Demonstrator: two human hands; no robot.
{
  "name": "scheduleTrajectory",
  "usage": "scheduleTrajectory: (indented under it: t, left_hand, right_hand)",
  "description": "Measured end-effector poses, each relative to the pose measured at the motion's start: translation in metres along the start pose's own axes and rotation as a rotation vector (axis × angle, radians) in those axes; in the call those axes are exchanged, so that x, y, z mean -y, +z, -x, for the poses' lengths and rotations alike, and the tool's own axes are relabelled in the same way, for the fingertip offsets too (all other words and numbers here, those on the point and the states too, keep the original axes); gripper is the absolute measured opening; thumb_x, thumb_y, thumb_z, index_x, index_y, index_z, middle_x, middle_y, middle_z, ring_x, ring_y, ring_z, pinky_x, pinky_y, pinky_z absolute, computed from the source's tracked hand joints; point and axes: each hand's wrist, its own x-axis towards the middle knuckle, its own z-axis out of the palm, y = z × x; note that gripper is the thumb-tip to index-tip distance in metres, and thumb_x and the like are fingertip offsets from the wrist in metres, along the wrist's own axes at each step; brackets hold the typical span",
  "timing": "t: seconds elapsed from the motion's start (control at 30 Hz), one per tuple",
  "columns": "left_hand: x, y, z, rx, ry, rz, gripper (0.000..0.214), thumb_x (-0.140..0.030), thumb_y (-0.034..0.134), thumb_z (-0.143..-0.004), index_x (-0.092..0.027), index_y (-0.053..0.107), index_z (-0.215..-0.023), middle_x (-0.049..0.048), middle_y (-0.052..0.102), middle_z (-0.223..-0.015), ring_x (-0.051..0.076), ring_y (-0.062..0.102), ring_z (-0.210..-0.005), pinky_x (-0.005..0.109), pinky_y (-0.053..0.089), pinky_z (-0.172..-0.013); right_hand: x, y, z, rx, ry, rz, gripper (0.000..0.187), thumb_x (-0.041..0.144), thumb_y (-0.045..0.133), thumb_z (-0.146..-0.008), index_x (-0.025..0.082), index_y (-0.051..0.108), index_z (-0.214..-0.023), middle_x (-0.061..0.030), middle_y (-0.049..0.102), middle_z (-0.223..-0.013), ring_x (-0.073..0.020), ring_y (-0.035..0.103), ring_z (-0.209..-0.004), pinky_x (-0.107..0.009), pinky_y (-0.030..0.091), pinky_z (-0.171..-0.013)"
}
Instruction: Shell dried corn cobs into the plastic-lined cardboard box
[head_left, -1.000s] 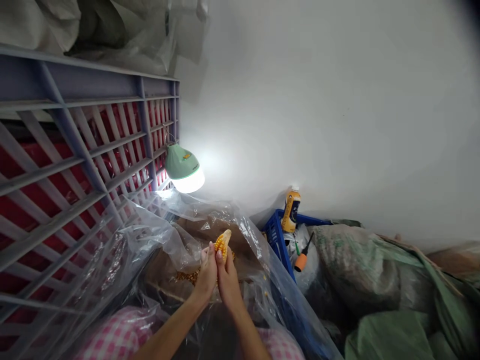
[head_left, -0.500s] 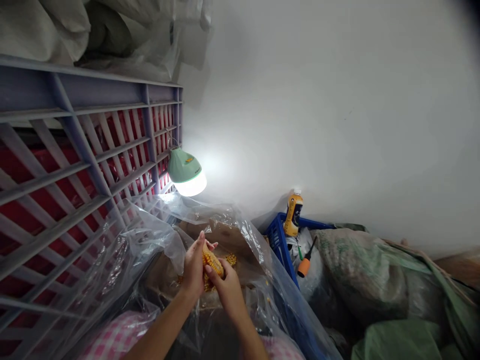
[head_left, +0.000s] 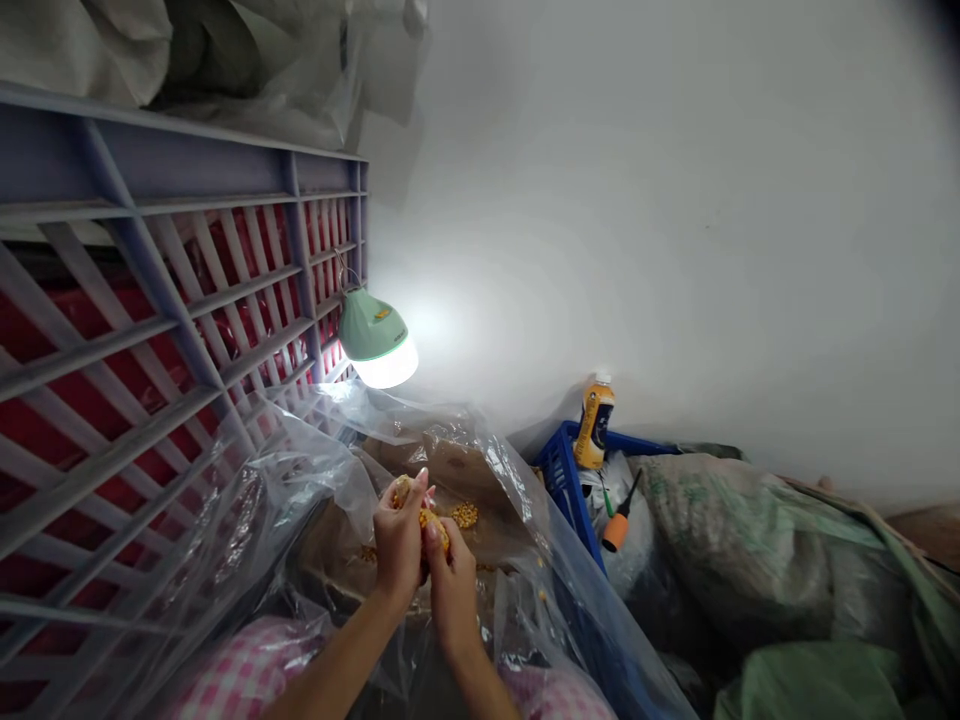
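Note:
Both my hands are closed around an ear of corn (head_left: pixel 433 528), partly hidden by the fingers. My left hand (head_left: pixel 397 545) wraps one end, and a pale cob end (head_left: pixel 402 489) shows above its fingers. My right hand (head_left: pixel 452 575) grips the lower right part, thumb pressed on the yellow kernels. Below the hands lies a brown cardboard box (head_left: pixel 450 465) with a clear plastic bag (head_left: pixel 285 490) draped around it. Loose corn kernels (head_left: pixel 465 515) lie in a small heap inside the box, with more at its left side.
A lit green lamp (head_left: pixel 377 340) hangs from a purple plastic crate (head_left: pixel 262 180) on the left. To the right, a blue basket (head_left: pixel 559 470) holds a yellow bottle (head_left: pixel 595 422) and an orange-handled tool (head_left: pixel 616 530). Stuffed sacks (head_left: pixel 735 540) lie further right, against the white wall.
The ear of corn has turned in my hands and is more covered by my fingers. My left hand has shifted slightly right, and the kernel heap shows more fully.

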Motion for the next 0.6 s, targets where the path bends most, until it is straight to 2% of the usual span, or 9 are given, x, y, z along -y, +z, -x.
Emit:
scheduleTrajectory:
  t: [0.13,0.37,0.6]
  left_hand:
    - [0.0001,-0.0005,0.0008,0.003,0.034,-0.044,0.032,-0.042,0.065,-0.063,-0.018,0.044,-0.060,-0.0077,0.044,-0.052,0.006,0.044,-0.047,0.018,0.037,-0.048]
    - [0.0042,-0.0014,0.0010,-0.005,0.072,-0.096,0.032,-0.044,0.063,-0.065,-0.018,0.045,-0.059,-0.0069,0.044,-0.053,0.007,0.046,-0.049,0.018,0.038,-0.050]
    - [0.0021,0.0014,0.0041,-0.010,0.019,-0.091,0.032,-0.045,0.064,-0.065,-0.018,0.048,-0.061,-0.0064,0.044,-0.051,0.009,0.050,-0.054,0.017,0.040,-0.052]
  right_hand:
    - [-0.0005,0.0021,0.0019,-0.036,0.012,-0.037,0.038,0.049,0.039,-0.083,0.016,0.054,-0.076,-0.0005,0.055,-0.070,-0.0126,0.046,-0.065,-0.023,0.038,-0.060]
    - [-0.0016,0.0045,0.0044,-0.064,0.032,-0.078,0.039,0.051,0.038,-0.083,0.016,0.054,-0.075,0.0006,0.053,-0.068,-0.0122,0.044,-0.063,-0.022,0.036,-0.059]
    - [-0.0065,0.0072,0.0058,-0.128,0.043,-0.070,0.040,0.051,0.037,-0.084,0.016,0.050,-0.068,0.0020,0.047,-0.062,-0.0108,0.040,-0.059,-0.021,0.033,-0.054]
